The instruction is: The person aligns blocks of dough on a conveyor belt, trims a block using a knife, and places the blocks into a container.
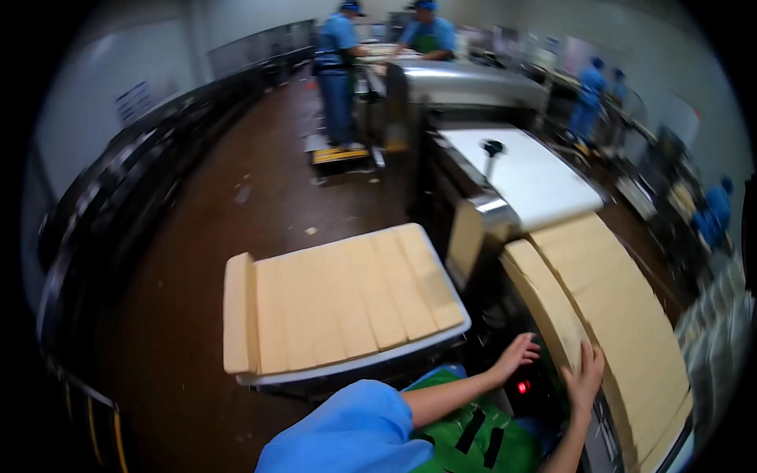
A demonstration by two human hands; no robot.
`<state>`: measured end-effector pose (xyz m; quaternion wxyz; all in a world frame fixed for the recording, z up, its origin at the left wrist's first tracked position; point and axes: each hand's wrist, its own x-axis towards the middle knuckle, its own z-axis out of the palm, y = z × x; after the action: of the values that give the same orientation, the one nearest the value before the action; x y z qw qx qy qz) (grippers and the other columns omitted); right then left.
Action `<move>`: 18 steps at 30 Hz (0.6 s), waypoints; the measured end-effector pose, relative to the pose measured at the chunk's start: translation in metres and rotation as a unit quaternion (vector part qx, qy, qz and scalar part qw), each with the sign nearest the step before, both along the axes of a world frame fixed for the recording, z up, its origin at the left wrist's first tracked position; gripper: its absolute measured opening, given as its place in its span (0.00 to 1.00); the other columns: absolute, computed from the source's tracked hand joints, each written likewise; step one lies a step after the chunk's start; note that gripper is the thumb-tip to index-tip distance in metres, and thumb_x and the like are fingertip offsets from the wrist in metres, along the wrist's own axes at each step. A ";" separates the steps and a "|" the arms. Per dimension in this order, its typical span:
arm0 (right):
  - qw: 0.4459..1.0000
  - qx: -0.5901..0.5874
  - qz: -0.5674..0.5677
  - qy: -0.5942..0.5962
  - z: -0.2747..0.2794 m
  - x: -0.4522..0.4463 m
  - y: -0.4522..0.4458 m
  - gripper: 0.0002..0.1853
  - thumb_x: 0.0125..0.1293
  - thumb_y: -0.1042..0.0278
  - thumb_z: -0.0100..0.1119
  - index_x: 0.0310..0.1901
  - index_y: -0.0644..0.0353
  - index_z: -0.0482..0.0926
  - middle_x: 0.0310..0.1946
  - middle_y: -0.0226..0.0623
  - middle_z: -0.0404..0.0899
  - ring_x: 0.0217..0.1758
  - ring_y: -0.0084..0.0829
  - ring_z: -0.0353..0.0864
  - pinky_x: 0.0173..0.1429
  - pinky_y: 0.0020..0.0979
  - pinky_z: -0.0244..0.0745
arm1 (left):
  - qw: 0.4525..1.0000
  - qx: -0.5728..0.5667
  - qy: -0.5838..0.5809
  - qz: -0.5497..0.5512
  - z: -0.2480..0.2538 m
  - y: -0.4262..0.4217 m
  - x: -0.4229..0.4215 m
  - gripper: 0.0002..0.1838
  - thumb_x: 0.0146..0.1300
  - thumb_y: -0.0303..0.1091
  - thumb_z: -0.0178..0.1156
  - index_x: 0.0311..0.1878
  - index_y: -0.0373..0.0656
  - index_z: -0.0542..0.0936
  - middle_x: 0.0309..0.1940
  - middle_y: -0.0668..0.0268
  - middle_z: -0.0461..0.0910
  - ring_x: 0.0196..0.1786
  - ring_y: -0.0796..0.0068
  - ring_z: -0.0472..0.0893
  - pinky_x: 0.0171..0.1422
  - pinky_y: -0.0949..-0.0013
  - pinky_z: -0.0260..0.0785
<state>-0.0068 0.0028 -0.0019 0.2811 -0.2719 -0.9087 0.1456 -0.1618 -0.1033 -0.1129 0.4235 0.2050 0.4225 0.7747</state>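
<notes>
A long, pale beige slab (548,296), which looks like dough, lies along the near side of the machine on the right. Against its side rests my right hand (583,376), with thumb and fingers apart. My left hand (516,359) hovers just left of that slab, open and holding nothing, fingers spread. Beyond the slab, a wide sheet of similar pale material (623,315) curves down from the machine. Left of my hands, several pale slabs (339,303) lie side by side on a white tray (355,356), and one stands on edge at its left end.
A white conveyor belt (528,169) leads to the slabs, with a black knob (493,147) at its side. A small red display (523,387) glows below my hands. Co-workers in blue (335,71) stand farther back. Dark railing (126,189) lines the left; scraps (311,231) dot the floor.
</notes>
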 end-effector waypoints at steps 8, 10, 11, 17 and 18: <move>0.999 0.045 0.026 0.001 0.008 -0.005 -0.098 0.36 0.42 0.69 0.69 0.58 0.62 0.71 0.52 0.53 0.68 0.55 0.53 0.67 0.62 0.45 0.61 | 0.960 0.083 -0.265 -0.042 0.026 0.002 -0.014 0.36 0.67 0.67 0.42 0.65 0.47 0.69 0.60 0.67 0.74 0.60 0.71 0.73 0.66 0.64 0.64; 0.987 0.153 0.042 -0.005 0.013 -0.005 -0.129 0.26 0.52 0.68 0.65 0.55 0.61 0.72 0.46 0.48 0.73 0.47 0.43 0.74 0.52 0.39 0.70 | 0.939 0.127 -0.308 -0.084 0.016 -0.006 -0.019 0.36 0.66 0.67 0.44 0.62 0.47 0.73 0.55 0.66 0.78 0.56 0.70 0.77 0.62 0.64 0.68; 0.990 0.120 0.045 -0.053 0.019 0.003 -0.140 0.25 0.59 0.66 0.61 0.59 0.60 0.71 0.53 0.47 0.72 0.54 0.43 0.72 0.58 0.39 0.68 | 0.929 0.147 -0.326 -0.097 0.013 -0.012 -0.019 0.36 0.65 0.68 0.45 0.62 0.46 0.73 0.55 0.64 0.79 0.55 0.69 0.78 0.61 0.64 0.69; 0.998 0.000 -0.020 0.052 0.030 0.077 -0.097 0.16 0.66 0.67 0.58 0.52 0.66 0.77 0.50 0.48 0.78 0.54 0.43 0.75 0.62 0.39 0.67 | 0.881 0.212 -0.371 -0.203 0.028 -0.063 -0.025 0.35 0.64 0.65 0.50 0.61 0.43 0.74 0.51 0.62 0.81 0.48 0.70 0.83 0.55 0.63 0.75; 0.993 0.040 -0.097 0.048 0.019 0.100 -0.078 0.16 0.67 0.67 0.58 0.51 0.67 0.78 0.50 0.49 0.78 0.53 0.43 0.76 0.60 0.38 0.67 | 0.881 0.208 -0.374 -0.204 0.030 -0.067 -0.024 0.35 0.64 0.65 0.50 0.61 0.43 0.74 0.51 0.62 0.81 0.48 0.70 0.83 0.55 0.63 0.75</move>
<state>0.0927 -0.0754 0.0170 0.3482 -0.3403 -0.8684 0.0941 -0.1860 -0.1700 -0.0827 0.6461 0.0650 0.0107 0.7604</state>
